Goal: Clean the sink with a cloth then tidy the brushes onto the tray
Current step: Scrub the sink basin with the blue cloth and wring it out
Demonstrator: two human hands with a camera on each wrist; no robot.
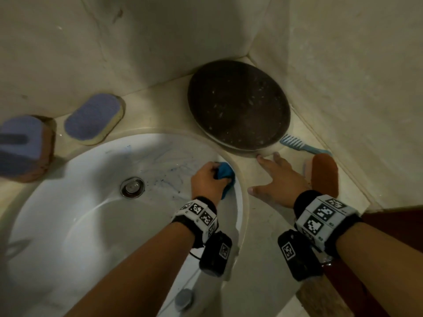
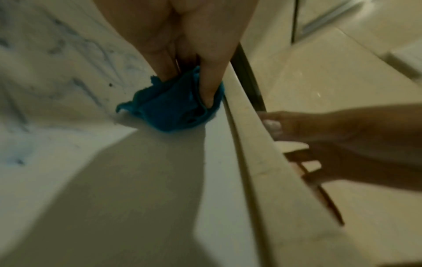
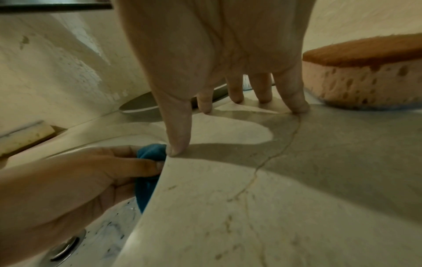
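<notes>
My left hand (image 1: 209,179) grips a bunched blue cloth (image 1: 225,176) and presses it against the right inner wall of the white sink (image 1: 75,216), just below the rim. The left wrist view has the cloth (image 2: 173,108) between thumb and fingers. Blue smears (image 1: 169,163) mark the basin above the drain (image 1: 132,187). My right hand (image 1: 278,179) rests flat with spread fingers on the marble counter (image 3: 285,198) beside the sink. A dark round tray (image 1: 238,104) sits in the corner. A light-blue brush (image 1: 302,145) lies at its right edge.
An orange-topped sponge (image 1: 322,172) lies right of my right hand. Two purple-topped sponges (image 1: 93,117) (image 1: 25,145) sit on the counter at the back left. Walls close in behind and to the right. A faucet knob (image 1: 184,299) shows at the near rim.
</notes>
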